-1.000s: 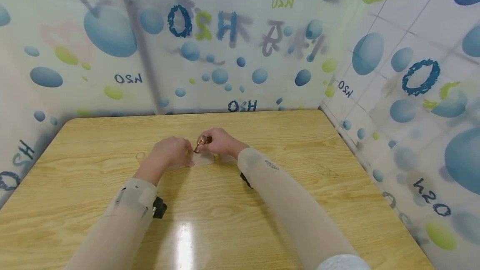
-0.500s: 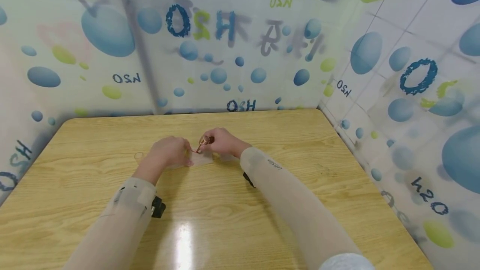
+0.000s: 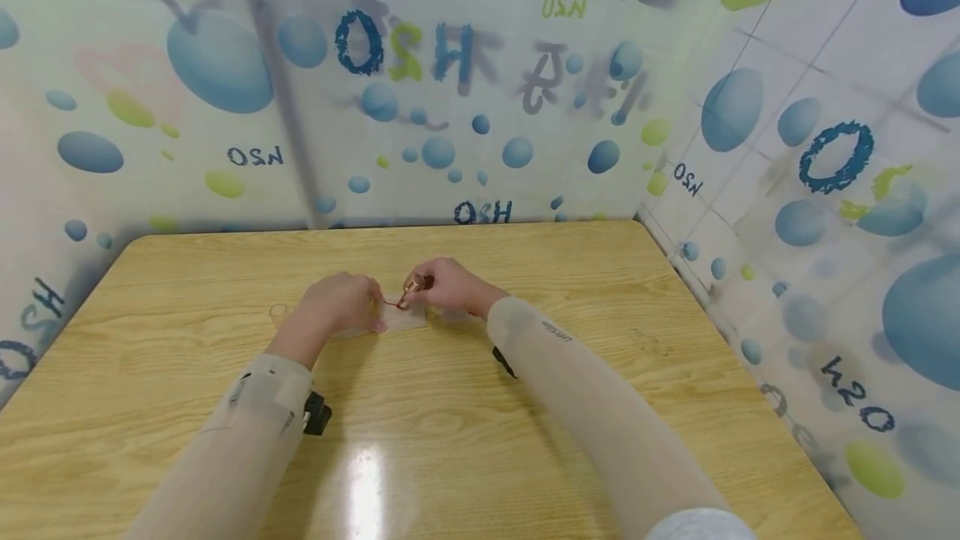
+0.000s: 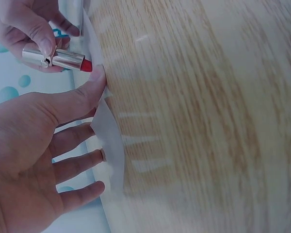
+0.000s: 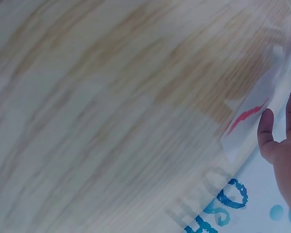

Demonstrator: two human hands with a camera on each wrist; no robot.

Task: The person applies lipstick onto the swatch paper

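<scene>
My right hand (image 3: 447, 283) grips a lipstick (image 4: 58, 58) with a shiny metallic tube, pinched between thumb and fingers. Its red tip is out and points down close over a thin white sheet (image 3: 405, 317) on the table. A short red line (image 3: 392, 303) runs on the sheet between the tip and my left hand (image 3: 339, 303). In the left wrist view my left fingers are straight, their tips resting on the sheet (image 4: 109, 131), with the thumb near the lipstick tip. The right wrist view shows a thick red stroke (image 5: 245, 119) on white material beside my right fingers.
A second pale piece (image 3: 456, 317) lies just right of the sheet, partly under my right hand. Left of my left hand is a thin loop (image 3: 278, 312). The wooden table (image 3: 420, 448) reaches back to a wall (image 3: 495, 107) with printed bubbles.
My right hand has moved slightly to the right with the lipstick, away from my left fingers. The red line on the sheet has grown longer. My left hand stays in place.
</scene>
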